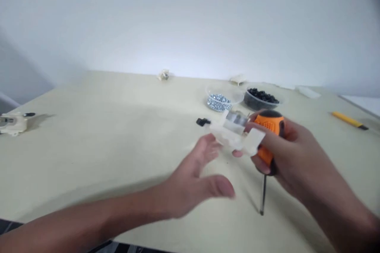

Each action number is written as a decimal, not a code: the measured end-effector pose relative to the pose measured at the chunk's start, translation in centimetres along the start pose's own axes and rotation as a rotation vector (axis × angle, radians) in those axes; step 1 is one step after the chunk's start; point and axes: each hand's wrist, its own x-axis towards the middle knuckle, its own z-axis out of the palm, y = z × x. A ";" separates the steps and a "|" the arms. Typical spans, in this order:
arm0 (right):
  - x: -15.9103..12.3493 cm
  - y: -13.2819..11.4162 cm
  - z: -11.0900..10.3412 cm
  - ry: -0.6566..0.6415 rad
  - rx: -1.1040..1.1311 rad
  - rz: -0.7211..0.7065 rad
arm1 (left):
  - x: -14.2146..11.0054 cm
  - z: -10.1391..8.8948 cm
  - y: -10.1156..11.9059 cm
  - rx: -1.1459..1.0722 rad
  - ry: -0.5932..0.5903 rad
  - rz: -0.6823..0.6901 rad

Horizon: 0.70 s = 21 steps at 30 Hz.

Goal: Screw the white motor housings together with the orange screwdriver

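My right hand (285, 154) is shut around an orange and black screwdriver handle (268, 130), with the thin steel shaft (263, 195) pointing down toward the table. A white plastic part with a metal piece on it (230, 134) sits against the fingers of my right hand, which seem to hold it as well. My left hand (190, 185) hangs open above the table with its fingers spread, its fingertips close to the white part. I cannot tell whether they touch it.
On the beige table (89, 138) stand a clear bowl of silver screws (219, 102) and a dark tub of black pieces (261, 99). A small black piece (202, 122) lies near them. A white assembly (12, 123) sits at the left edge, a yellow marker-like tool (348, 120) at the right.
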 end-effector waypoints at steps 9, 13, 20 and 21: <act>0.2 -1.6 0.2 0.060 0.332 -0.053 | 4.2 1.4 1.7 -0.235 0.325 -0.018; 2.0 -1.2 -3.7 0.363 0.544 -0.155 | 4.9 -2.4 0.7 -0.073 0.343 0.069; 3.8 5.3 -6.5 0.250 0.485 -0.021 | 4.6 -5.7 -1.4 0.529 0.306 -0.049; 4.0 6.5 -6.4 0.297 0.519 0.014 | 4.6 -5.8 -1.6 0.539 0.308 -0.051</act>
